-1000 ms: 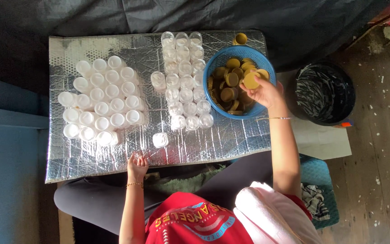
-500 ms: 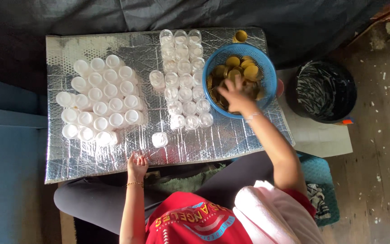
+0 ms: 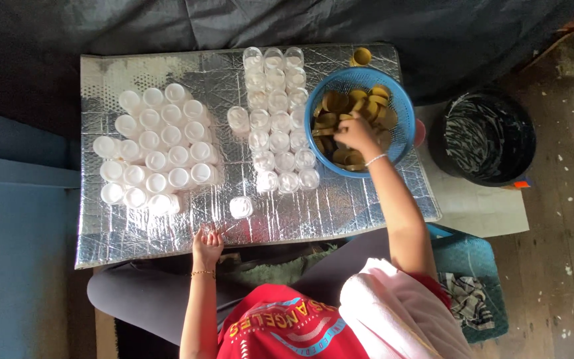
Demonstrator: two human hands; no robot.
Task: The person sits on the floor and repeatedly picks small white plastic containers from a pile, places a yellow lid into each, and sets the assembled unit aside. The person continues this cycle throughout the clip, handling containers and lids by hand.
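Reaching back down into the blue basket (image 3: 403, 106) of yellow lids (image 3: 332, 101) at far right, right hand (image 3: 355, 131) grip indiscernible, left hand (image 3: 207, 243) spread empty on counter (image 3: 134, 226) near lone jar (image 3: 240, 207).

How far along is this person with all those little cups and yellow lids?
Done, it seems: a cluster of white-topped cups sits at the left of the foil-covered board. In hand: the right hand reaches into the blue basket of yellow lids, while the left hand rests at the board's near edge. Left: the rows of clear cups beside the basket carry no yellow lids, and one single cup stands apart.
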